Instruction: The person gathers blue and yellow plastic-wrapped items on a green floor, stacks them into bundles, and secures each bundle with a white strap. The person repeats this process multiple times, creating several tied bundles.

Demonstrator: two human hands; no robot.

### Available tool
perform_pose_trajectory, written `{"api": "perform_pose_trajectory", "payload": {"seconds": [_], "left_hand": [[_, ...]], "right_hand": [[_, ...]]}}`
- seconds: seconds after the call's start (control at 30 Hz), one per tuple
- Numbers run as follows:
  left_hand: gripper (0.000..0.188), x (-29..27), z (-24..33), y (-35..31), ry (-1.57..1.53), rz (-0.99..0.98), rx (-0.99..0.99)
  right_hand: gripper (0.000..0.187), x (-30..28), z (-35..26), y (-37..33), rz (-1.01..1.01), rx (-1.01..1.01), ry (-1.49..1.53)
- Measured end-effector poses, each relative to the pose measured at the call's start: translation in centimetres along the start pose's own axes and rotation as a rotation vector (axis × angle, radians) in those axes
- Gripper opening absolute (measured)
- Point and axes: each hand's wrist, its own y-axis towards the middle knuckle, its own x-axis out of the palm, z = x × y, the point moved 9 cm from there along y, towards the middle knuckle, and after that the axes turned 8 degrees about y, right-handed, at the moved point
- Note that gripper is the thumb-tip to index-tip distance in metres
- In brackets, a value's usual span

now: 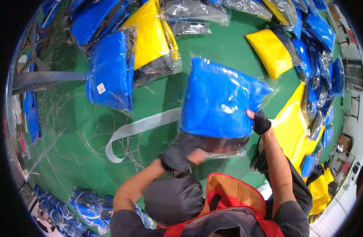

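In front of me a folded blue item with a dark lower band, sealed in a clear plastic bag [223, 100], is held up over the green surface. My right hand [259, 121], in a dark fingerless glove, grips the bag's right edge, thumb on top and fingers hidden beneath. At its lower left corner is my left hand [181, 153], in a grey ribbed fingerless glove. Motion smears those fingertips, so their grip is unclear. A white strap [144, 125] curls across the surface, one end running behind the bag.
The green surface [157, 98] carries loose clear threads at left. Bagged blue [110, 69] and yellow [146, 37] items lie beyond. More bagged goods [318, 63] pile up at right, beside yellow fabric [294, 124]. A metal bar [49, 79] juts in from the left.
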Motion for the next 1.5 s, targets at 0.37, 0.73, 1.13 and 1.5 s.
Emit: {"api": "perform_pose_trajectory", "payload": {"seconds": [0.37,0.73,1.13,1.5], "left_hand": [[0.067,-7.2,-26.2,-33.1,0.853,-0.143,-1.244],[0.071,-13.1,-27.3,-15.5,-1.386,1.244,-0.471],[0.056,5.5,-12.6,-6.8,-0.999,0.545,-0.614],[0.075,7.9,-6.3,4.6,-0.365,-0.135,-0.691]], "right_hand": [[0.067,-14.0,3.3,-1.0,0.329,0.032,-0.52],[0.078,2.0,4.8,-2.2,0.199,-0.475,-1.74],[0.055,5.5,-1.7,-1.9,-0.189,0.016,-0.073],[0.064,-10.9,2.7,-4.2,-0.117,0.067,-0.335]]}}
